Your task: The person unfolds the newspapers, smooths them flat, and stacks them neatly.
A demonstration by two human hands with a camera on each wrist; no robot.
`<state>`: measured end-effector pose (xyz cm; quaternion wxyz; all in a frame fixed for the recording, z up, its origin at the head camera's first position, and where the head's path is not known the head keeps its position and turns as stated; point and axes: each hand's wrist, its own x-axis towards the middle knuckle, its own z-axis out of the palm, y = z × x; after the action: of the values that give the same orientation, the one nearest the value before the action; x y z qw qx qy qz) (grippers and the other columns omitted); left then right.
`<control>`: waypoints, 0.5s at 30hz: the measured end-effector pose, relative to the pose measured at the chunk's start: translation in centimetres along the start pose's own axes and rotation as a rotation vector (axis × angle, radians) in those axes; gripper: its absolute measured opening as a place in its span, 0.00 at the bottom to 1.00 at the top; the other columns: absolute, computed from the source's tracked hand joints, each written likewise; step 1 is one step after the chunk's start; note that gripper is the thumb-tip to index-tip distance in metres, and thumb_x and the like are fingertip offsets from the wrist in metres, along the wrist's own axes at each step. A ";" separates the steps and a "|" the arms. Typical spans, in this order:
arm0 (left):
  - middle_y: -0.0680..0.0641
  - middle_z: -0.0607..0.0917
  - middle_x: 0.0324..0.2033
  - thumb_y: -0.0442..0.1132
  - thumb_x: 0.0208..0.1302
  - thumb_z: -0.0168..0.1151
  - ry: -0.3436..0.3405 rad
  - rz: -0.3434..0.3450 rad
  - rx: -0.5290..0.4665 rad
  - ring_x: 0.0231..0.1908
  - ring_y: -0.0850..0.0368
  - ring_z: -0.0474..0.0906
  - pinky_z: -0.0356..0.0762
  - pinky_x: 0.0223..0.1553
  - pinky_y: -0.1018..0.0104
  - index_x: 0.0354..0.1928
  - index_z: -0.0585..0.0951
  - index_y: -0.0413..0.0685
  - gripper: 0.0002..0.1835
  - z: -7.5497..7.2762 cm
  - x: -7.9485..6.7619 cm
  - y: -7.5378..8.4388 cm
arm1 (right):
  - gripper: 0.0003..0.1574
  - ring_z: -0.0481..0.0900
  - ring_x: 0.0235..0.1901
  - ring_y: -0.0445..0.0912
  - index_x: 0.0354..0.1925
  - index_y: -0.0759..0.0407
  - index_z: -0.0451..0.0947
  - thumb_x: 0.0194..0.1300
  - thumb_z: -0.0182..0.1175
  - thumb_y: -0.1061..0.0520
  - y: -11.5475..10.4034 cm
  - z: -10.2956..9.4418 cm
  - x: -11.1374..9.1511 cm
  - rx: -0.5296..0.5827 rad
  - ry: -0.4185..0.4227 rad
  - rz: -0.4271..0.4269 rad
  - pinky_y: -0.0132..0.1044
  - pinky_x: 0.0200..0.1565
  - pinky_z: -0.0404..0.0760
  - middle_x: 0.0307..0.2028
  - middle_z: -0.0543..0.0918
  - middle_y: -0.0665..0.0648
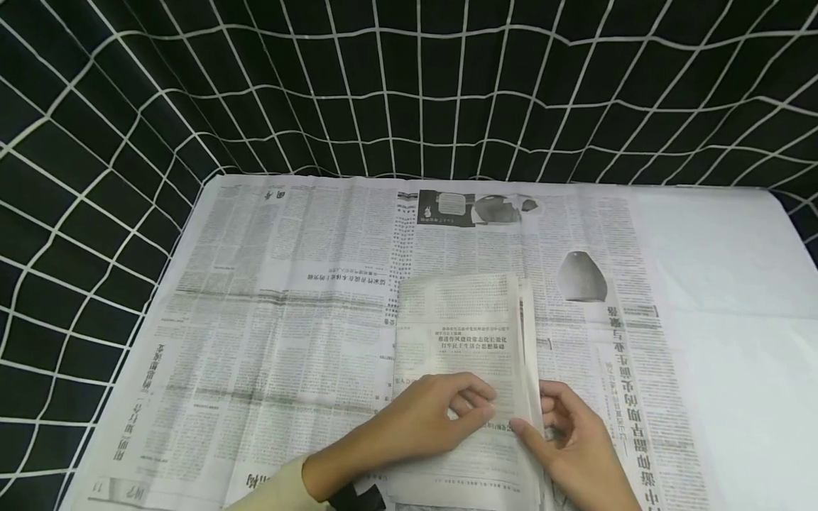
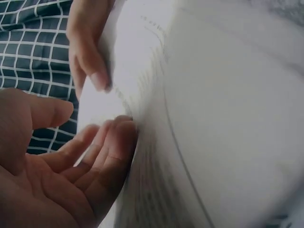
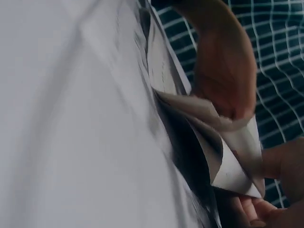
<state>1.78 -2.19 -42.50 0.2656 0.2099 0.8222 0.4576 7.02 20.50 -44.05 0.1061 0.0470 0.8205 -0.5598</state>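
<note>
A narrow folded newspaper (image 1: 473, 312) lies on a larger spread newspaper, its layers parting along the right side. My left hand (image 1: 434, 411) rests over its lower half with loosely bent fingers. In the left wrist view, that hand (image 2: 80, 175) has its thumb held apart, and the fingertips touch the printed sheet. At the lower right edge, my right hand (image 1: 575, 447) pinches the folded newspaper, thumb on top and fingers beneath. The right wrist view shows the lifted, curling paper layers (image 3: 237, 175) between the thumb and fingers of the right hand (image 3: 289, 159).
The spread newspaper (image 1: 307, 341) covers most of the white table (image 1: 735, 298), which shows along the right. Black cloth with a white grid (image 1: 434, 85) hangs behind and at the left. A black band (image 1: 358, 498) sits at the left wrist.
</note>
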 end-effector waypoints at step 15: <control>0.65 0.88 0.30 0.57 0.72 0.66 0.002 -0.076 -0.070 0.24 0.73 0.81 0.80 0.31 0.76 0.41 0.86 0.55 0.14 0.6 -0.2 0.1 | 0.31 0.85 0.36 0.34 0.63 0.61 0.76 0.63 0.74 0.63 -0.7 2.6 -0.8 0.022 -0.054 -0.036 0.35 0.32 0.88 0.45 0.87 0.56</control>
<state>2.27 -1.85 -42.58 0.2893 0.1685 0.8133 0.4759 8.01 17.92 -44.17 0.1173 0.0182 0.8118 -0.5718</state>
